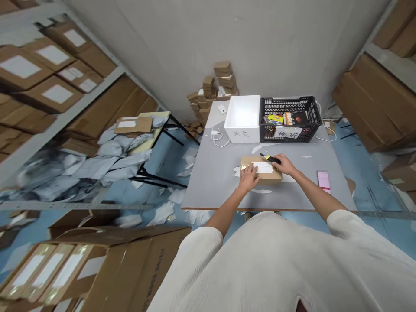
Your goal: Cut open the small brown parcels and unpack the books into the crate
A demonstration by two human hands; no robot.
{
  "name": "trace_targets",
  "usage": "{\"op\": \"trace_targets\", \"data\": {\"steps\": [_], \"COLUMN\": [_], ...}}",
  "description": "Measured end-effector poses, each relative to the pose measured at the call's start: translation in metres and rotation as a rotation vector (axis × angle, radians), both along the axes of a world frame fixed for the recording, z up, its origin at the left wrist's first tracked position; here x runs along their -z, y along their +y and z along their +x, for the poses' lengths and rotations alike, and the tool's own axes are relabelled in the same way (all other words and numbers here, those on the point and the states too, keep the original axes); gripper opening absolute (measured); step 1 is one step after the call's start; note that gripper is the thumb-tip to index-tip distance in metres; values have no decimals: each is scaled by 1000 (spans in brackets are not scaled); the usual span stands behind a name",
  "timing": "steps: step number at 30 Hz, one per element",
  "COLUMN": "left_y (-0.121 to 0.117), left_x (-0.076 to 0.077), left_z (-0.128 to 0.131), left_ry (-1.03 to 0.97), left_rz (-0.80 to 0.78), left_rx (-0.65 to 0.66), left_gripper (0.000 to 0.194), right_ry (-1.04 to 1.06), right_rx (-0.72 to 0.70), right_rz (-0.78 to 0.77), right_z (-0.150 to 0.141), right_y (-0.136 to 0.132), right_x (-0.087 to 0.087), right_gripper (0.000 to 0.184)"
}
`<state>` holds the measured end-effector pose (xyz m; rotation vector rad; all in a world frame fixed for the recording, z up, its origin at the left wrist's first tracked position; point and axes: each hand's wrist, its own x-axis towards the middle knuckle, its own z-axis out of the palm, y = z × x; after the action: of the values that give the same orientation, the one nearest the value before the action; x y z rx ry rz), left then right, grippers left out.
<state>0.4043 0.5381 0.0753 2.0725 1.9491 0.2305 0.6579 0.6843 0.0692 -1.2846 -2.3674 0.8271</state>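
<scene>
Our left hand (248,177), unclenched, touches the box (268,177) at eight o'clock; our right hand (282,164) grasps a cutter (271,159).

And there on my monitor: a loose white T-shirt (260,260), plain across the front, its cloth finely crinkled. I've got a short left sleeve (201,245) and a short right sleeve (346,225), both wide, with bare forearms (224,213) below. Down underneath, dark shoe tips (248,216) peek out, too small for me to make out.
</scene>
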Motion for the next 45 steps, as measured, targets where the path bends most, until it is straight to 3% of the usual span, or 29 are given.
{"op": "trace_targets", "data": {"steps": [4, 7, 13, 20, 25, 29, 33, 37, 41, 45], "left_y": [-16, -20, -16, 9, 32, 45, 52, 54, 53, 51], "left_x": [-7, -10, -9, -2, 3, 2, -3, -3, 0, 1], "left_z": [-2, 2, 12, 10, 1, 1, 29, 73, 96, 86], "left_ry": [-1, -7, -17, -121, -213, -145, -84, -115, -88, -30], "left_rz": [-76, -156, -148, -86, -57, -68, -87, -129, -171, -228], "left_rx": [-43, -83, -103, -33, 19, 8, -122, -211, -168, -40], "left_gripper": [46, 41, 33, 41, 50, 57, 62, 88, 105, 113], "right_ry": [-206, -251, -291, -203, -80, 11, 66, 104, 155, 224], "right_rx": [-35, -47, 79, 274, 290, 256, 316, 394, 446, 498], "right_rz": [-12, -43, -60, -81, -149, -279, -305, -269, -244, -268], "right_z": [-33, -39, -19, 12, 13, 9, 14, 19, 22, 25], "right_y": [15, 15, -4, -38, -67, -82, -76, -61, -52, -49], "right_x": [-1, -1, -4, 4, 12, 13, 9, 8, 9, 13], "right_gripper": [49, 47, 50, 47, 40, 43, 39, 36, 33, 33]}}
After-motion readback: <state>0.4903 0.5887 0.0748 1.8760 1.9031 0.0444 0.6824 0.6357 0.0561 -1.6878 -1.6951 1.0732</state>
